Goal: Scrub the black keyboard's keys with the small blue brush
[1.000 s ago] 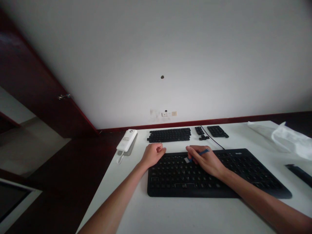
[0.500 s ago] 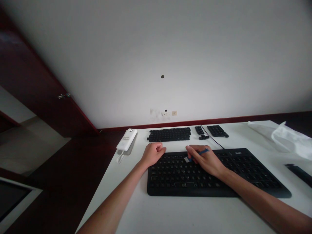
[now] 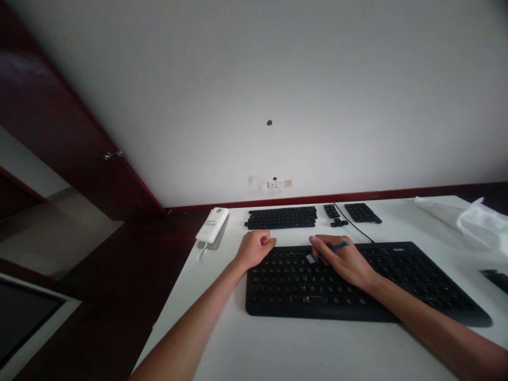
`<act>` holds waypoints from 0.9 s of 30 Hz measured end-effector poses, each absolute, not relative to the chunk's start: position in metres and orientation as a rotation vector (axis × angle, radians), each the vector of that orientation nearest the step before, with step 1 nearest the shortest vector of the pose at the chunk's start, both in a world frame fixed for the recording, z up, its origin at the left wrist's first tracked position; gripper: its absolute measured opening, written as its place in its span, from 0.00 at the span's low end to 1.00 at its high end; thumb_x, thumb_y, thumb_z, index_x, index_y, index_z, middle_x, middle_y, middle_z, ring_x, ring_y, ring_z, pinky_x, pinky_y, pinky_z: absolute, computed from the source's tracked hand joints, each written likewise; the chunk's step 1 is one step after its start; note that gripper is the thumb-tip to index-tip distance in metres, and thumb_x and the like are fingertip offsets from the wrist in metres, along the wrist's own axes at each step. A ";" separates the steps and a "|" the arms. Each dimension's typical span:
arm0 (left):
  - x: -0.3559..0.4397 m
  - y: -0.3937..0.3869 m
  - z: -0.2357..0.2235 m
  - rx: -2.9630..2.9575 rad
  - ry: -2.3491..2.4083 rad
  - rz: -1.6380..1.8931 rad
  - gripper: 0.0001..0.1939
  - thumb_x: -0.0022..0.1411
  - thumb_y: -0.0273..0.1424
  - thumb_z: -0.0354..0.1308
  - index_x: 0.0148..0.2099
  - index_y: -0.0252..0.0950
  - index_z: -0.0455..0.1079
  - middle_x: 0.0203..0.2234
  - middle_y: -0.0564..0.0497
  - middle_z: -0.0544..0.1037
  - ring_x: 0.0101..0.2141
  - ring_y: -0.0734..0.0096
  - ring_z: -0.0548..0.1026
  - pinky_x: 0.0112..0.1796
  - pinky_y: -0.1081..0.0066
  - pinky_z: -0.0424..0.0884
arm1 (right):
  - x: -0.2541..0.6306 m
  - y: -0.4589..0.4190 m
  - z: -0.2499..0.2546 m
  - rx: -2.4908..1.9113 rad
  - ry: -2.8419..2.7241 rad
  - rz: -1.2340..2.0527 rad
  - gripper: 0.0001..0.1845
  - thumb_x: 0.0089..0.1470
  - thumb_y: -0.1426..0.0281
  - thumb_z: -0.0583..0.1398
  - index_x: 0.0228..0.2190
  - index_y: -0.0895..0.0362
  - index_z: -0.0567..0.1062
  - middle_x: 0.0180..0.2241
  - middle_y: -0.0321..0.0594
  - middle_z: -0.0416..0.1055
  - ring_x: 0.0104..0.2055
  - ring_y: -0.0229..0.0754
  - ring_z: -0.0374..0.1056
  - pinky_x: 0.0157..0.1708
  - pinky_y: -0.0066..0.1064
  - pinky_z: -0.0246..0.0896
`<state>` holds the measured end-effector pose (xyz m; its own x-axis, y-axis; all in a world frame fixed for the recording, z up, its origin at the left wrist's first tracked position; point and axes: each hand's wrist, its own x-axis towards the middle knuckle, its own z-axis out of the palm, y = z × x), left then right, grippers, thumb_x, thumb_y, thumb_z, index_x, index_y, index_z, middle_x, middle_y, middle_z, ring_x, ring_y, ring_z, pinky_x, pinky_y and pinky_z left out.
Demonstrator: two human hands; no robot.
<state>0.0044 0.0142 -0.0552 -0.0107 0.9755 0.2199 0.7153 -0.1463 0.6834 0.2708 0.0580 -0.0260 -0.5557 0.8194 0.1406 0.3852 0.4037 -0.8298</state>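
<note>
A black keyboard base (image 3: 317, 309) with its keycaps off lies across the white table. My right hand (image 3: 343, 259) is closed around a small blue brush (image 3: 337, 246), its pale bristles down at the upper middle rows of the base. At the base's upper left corner rests my left hand (image 3: 256, 248), curled with the thumb out toward the right. Whether anything is inside those curled fingers is hidden; the hand seems to steady the edge. Behind the base, the removed keycaps (image 3: 281, 217) are laid out in rows.
A white power bank (image 3: 213, 224) with a short cable lies at the table's left edge. More keycaps (image 3: 362, 212) and a dark cord (image 3: 353, 221) are at the back. On the right are a white plastic bag (image 3: 464, 222) and a black strip (image 3: 496, 278).
The whole view has shifted, so the table things appear slightly farther right. Both hands keep nearly the same places on the keyboard base, the brush still in my right hand.
</note>
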 end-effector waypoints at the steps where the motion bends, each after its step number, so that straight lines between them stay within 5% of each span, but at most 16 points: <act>1: 0.004 0.014 -0.055 1.897 1.756 0.953 0.22 0.64 0.38 0.55 0.24 0.36 0.49 0.19 0.58 0.54 0.24 0.76 0.55 0.29 0.72 0.51 | 0.271 0.058 -0.026 -1.027 -2.114 1.037 0.31 0.67 0.47 0.51 0.23 0.55 0.73 0.18 0.34 0.63 0.22 0.39 0.60 0.26 0.32 0.54; 7: 0.004 0.013 -0.054 1.899 1.748 0.959 0.22 0.64 0.37 0.55 0.24 0.36 0.48 0.19 0.58 0.53 0.24 0.76 0.54 0.29 0.71 0.51 | 0.269 0.062 -0.024 -1.033 -2.039 0.894 0.26 0.66 0.49 0.54 0.28 0.55 0.74 0.24 0.37 0.71 0.29 0.43 0.66 0.32 0.33 0.59; 15: 0.005 0.013 -0.053 1.901 1.756 0.953 0.22 0.64 0.38 0.55 0.24 0.36 0.48 0.19 0.58 0.54 0.24 0.76 0.55 0.29 0.71 0.51 | 0.268 0.066 -0.032 -0.982 -1.958 0.943 0.20 0.61 0.51 0.62 0.39 0.53 0.83 0.44 0.46 0.81 0.48 0.56 0.74 0.50 0.43 0.67; 23: 0.004 0.013 -0.055 1.899 1.757 0.949 0.22 0.64 0.38 0.55 0.24 0.36 0.49 0.19 0.58 0.54 0.24 0.76 0.55 0.29 0.72 0.51 | 0.271 0.068 -0.035 -1.013 -2.058 0.943 0.27 0.67 0.49 0.53 0.30 0.55 0.79 0.26 0.38 0.74 0.29 0.44 0.69 0.32 0.33 0.62; 27: 0.005 0.013 -0.053 1.898 1.761 0.935 0.22 0.64 0.38 0.55 0.24 0.36 0.49 0.19 0.58 0.53 0.24 0.76 0.54 0.29 0.72 0.50 | 0.271 0.069 -0.037 -1.052 -2.026 0.920 0.29 0.67 0.47 0.50 0.30 0.55 0.77 0.24 0.37 0.70 0.27 0.42 0.66 0.29 0.32 0.59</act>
